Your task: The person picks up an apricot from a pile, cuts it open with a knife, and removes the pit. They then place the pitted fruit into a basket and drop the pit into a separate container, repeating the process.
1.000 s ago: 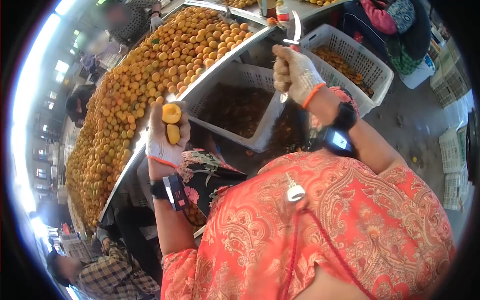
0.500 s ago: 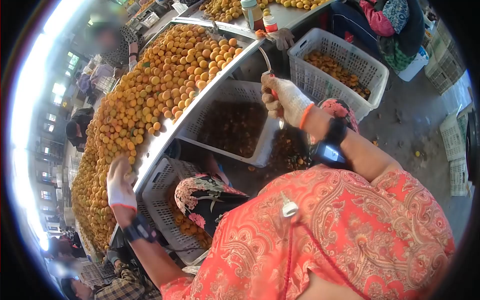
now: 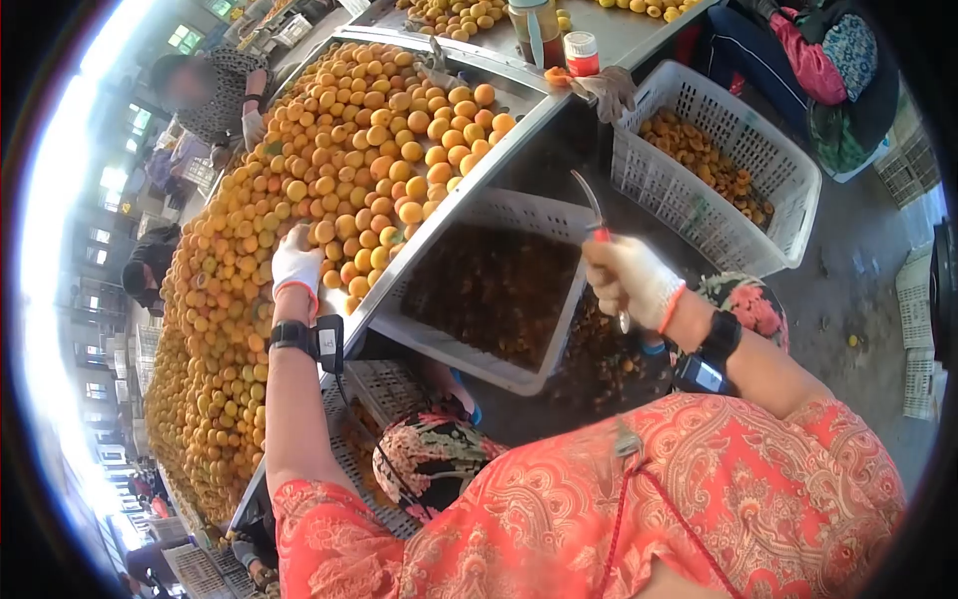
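Observation:
My left hand (image 3: 297,264), in a white glove with stained fingertips, reaches onto a large heap of apricots (image 3: 344,160) on a metal-edged table. Its fingertips dip among the fruit, so their grip is hidden. My right hand (image 3: 631,280), also gloved, is closed around the red handle of a small curved knife (image 3: 591,198). The hooked blade points up and away from me, and a metal end shows below the fist. Under that hand and to its left, a light plastic crate (image 3: 534,379) holds dark, wet-looking pieces.
Another crate (image 3: 798,235) of orange fruit pieces stands at right, beside a seated person. A bottle (image 3: 536,35), a red-labelled jar (image 3: 581,55) and a glove (image 3: 609,92) sit at the table corner. Co-workers are across the table. Scraps litter the floor near my knees.
My left hand has moved away from the table's near edge, up and right onto the heap. My right hand, still holding the knife, appears lower and farther right; the view has also shifted.

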{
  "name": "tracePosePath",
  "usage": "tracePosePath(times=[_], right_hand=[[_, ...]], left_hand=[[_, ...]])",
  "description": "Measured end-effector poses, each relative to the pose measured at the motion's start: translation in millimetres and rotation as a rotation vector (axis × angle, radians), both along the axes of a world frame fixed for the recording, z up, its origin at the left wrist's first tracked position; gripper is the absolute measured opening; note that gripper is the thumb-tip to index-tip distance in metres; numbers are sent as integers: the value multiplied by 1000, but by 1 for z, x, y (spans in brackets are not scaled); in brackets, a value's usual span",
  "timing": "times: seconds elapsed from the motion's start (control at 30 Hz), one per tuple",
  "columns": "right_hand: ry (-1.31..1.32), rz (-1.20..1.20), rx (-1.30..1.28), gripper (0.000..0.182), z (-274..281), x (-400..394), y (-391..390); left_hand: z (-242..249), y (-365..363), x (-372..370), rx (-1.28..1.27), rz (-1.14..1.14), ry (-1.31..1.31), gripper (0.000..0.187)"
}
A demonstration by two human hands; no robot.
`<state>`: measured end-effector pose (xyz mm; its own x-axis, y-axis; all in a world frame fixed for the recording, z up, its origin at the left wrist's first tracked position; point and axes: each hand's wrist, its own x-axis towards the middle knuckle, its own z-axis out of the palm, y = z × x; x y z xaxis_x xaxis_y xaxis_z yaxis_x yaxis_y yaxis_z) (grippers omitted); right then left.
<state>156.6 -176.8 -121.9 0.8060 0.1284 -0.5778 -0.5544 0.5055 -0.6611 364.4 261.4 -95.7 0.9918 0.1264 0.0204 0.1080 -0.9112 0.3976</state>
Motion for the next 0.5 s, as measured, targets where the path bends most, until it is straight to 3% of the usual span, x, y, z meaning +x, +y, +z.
tracePosePath(times=[0.03, 0.13, 0.17, 0.27, 0.33, 0.4, 0.43, 0.5], right_hand=[[4, 20, -3, 22, 1, 3, 0], [23, 45, -26, 20, 4, 13, 0], [46, 67, -30, 19, 3, 14, 1], [70, 117, -44, 18, 0, 16, 2], [55, 157, -50, 18, 4, 14, 5], [-33, 133, -131, 18, 9, 11, 6], [-41, 135, -126, 18, 12, 8, 7], [-206, 132, -272, 18, 17, 5, 9]], left_hand=[[-10, 1, 11, 316, -92, -161, 51], [-31, -9, 36, 480, -15, 43, 55], [-35, -14, 36, 545, -37, -44, 52], [-29, -26, 42, 559, -56, 134, 45], [-27, -19, 32, 533, -60, 56, 40], [-12, -18, 20, 160, -40, 19, 43], [-13, -14, 13, -69, -104, -134, 44], [17, -37, -28, -875, -85, -17, 44]])
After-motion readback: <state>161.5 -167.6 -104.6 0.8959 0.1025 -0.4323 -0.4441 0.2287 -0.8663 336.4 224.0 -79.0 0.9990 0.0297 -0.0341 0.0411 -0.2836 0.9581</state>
